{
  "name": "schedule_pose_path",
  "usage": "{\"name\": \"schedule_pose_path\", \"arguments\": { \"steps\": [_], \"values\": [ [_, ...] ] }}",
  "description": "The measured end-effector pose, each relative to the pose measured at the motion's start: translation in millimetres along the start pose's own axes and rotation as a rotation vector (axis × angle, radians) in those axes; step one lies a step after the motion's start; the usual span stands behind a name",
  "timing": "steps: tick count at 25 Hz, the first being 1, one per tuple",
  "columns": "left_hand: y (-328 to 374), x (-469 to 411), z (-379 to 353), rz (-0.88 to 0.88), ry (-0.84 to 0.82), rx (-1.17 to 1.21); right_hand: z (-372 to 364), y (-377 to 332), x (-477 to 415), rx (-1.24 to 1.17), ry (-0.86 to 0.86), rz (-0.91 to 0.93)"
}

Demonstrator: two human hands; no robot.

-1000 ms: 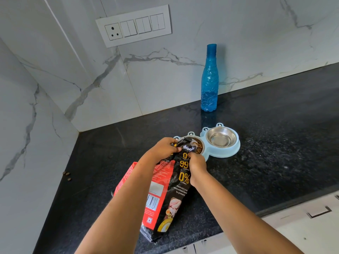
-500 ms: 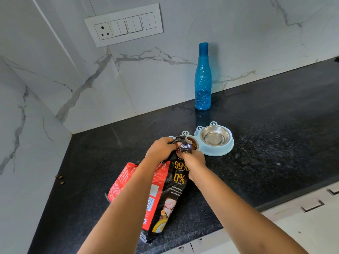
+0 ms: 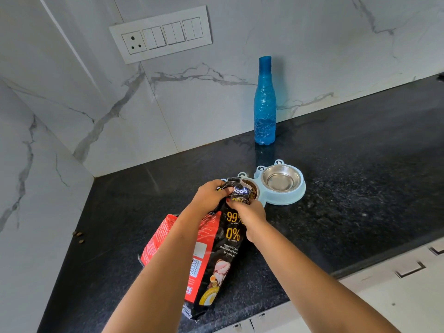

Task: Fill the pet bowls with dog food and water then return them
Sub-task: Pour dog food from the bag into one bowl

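A black and red dog food bag (image 3: 216,251) lies on the dark countertop (image 3: 348,193), its top end toward the bowls. My left hand (image 3: 210,195) and my right hand (image 3: 248,213) both pinch the crumpled top of the bag. Just behind it sits a light blue double pet bowl stand (image 3: 283,200). Its left steel bowl (image 3: 252,191) holds brown kibble and is partly hidden by the bag top. The right steel bowl (image 3: 281,180) holds no food. A blue plastic water bottle (image 3: 265,102) stands upright against the wall behind the bowls.
A few loose kibble pieces (image 3: 78,236) lie by the left wall. A white switch panel (image 3: 161,34) is on the marble back wall. White drawer fronts (image 3: 408,272) run below the counter's front edge.
Both hands have stayed on the bag's top, working it more tightly together. The view shifted slightly; bowls and bottle have not moved.
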State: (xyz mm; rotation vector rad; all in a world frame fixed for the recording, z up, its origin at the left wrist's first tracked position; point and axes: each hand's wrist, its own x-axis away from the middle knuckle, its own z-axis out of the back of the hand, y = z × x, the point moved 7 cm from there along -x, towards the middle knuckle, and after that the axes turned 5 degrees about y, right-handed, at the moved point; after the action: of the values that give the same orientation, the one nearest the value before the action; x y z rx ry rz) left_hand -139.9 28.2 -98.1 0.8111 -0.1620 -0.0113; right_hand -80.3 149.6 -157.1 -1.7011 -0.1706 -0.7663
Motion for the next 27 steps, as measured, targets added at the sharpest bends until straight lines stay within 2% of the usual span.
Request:
{"name": "schedule_pose_path", "arguments": {
  "steps": [4,8,15,27],
  "values": [
    [-5,-1,4,0.036,0.004,0.095,-2,2,6,-0.008,-0.025,-0.036],
    [-12,-2,6,0.085,-0.004,0.213,-10,2,6,-0.081,-0.135,-0.123],
    [-14,-1,5,0.115,-0.019,0.254,-18,0,9,-0.089,-0.239,-0.206],
    [-11,2,4,0.121,-0.075,0.309,-19,7,8,-0.137,-0.215,-0.235]
  ]
}}
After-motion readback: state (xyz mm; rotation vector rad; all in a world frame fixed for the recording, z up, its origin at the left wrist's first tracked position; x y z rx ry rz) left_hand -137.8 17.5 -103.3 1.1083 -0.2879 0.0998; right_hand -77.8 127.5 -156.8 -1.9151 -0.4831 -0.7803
